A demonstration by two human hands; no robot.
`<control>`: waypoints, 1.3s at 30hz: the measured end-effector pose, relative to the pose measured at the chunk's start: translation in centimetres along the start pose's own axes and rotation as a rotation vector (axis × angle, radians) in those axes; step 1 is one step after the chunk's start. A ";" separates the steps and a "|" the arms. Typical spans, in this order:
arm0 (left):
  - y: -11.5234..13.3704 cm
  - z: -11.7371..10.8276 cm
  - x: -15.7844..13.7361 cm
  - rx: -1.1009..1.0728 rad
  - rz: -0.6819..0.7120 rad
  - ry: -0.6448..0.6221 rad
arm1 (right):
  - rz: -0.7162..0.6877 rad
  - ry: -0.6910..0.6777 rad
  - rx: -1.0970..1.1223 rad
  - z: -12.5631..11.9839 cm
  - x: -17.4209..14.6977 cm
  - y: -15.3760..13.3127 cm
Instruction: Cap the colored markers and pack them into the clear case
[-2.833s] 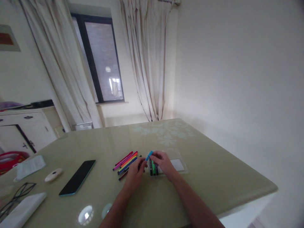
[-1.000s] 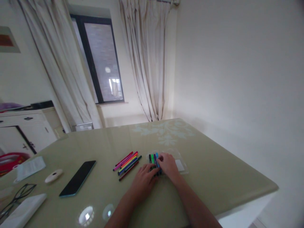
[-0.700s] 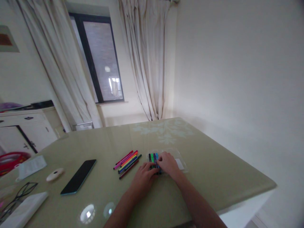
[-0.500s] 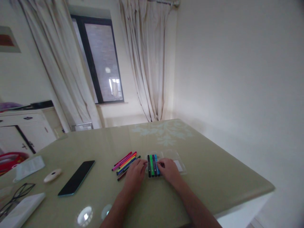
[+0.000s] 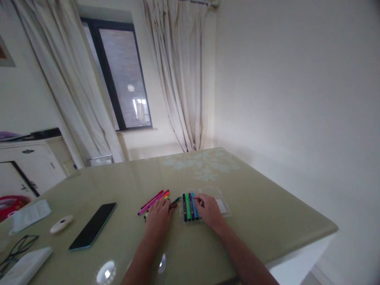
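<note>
My left hand (image 5: 159, 213) lies over a loose pile of felt-tip pens (image 5: 151, 202), fingers curled down. A dark green pen (image 5: 176, 200) and a reddish-brown one poke out past its fingertips on the right; the hand hides most of the pile. To the right lies a clear plastic case (image 5: 225, 204), opened flat. Black, green, purple and blue pens stand side by side in its left half. My right hand (image 5: 209, 209) rests over the case, its thumb and fingers curled at the light blue pen (image 5: 196, 209) on the row's right edge.
Left of the pens lie a black phone (image 5: 93, 225), a pale oval object (image 5: 61, 224), glasses (image 5: 20, 246) and a white box-like object (image 5: 28, 265). A white cloth-like item (image 5: 31, 215) is at the far left. The table (image 5: 252, 229) has its right edge near the wall.
My left hand has moved left, away from the case and onto the loose pens; the dark green and reddish-brown pens have shifted right. My right hand stays at the case. The view has turned slightly right.
</note>
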State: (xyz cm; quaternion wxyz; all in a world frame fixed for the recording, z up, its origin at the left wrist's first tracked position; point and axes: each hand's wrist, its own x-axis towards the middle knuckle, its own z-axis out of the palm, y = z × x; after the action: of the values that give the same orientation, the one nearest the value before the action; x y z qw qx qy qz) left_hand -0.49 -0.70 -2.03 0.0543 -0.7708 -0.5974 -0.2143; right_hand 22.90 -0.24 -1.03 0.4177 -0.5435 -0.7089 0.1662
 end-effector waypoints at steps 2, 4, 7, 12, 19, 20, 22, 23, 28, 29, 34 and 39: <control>0.0 0.2 0.0 -0.013 -0.002 0.051 | -0.014 -0.007 0.010 0.0 0.0 -0.1; -0.3 0.2 0.2 -0.056 0.014 0.121 | -0.021 -0.001 0.019 -0.1 -0.1 -0.4; -0.1 0.0 0.4 -0.118 0.081 0.175 | -0.043 -0.009 0.072 -0.2 -0.3 -0.9; 2.6 0.0 -0.2 -0.304 0.224 0.179 | -0.083 -0.164 0.330 -0.3 -0.6 -1.7; 3.8 -0.4 -0.8 -0.535 0.215 0.193 | 0.003 -0.193 0.624 -0.2 -0.2 -1.6; 3.8 -0.4 -0.8 -0.555 0.210 0.179 | 0.015 -0.191 0.646 -0.2 -0.1 -1.6; 3.8 -0.5 -0.8 -0.588 0.185 0.157 | 0.063 -0.130 0.711 -0.3 0.2 -1.5; 3.8 -0.5 -0.8 -0.598 0.170 0.157 | 0.097 -0.077 0.757 -0.4 0.3 -1.4; 3.8 -0.6 -0.6 -0.575 0.170 0.240 | 0.239 0.079 0.957 -1.0 0.9 -0.8; 3.7 -0.5 -0.6 -0.574 0.191 0.255 | 0.246 0.047 0.965 -1.0 0.8 -0.8; 3.9 -0.3 -0.5 -0.572 0.273 0.345 | 0.236 -0.151 0.959 -0.2 0.3 -0.9; 4.2 -0.5 -0.8 -0.577 0.264 0.297 | 0.227 -0.143 1.004 0.0 0.3 -0.9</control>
State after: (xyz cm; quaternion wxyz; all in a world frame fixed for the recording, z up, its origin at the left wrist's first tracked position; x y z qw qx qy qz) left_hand 3.22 -2.74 -1.13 -0.0520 -0.7854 -0.3930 -0.4753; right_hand 22.36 -0.27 -0.27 0.5567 -0.3368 -0.5054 0.5668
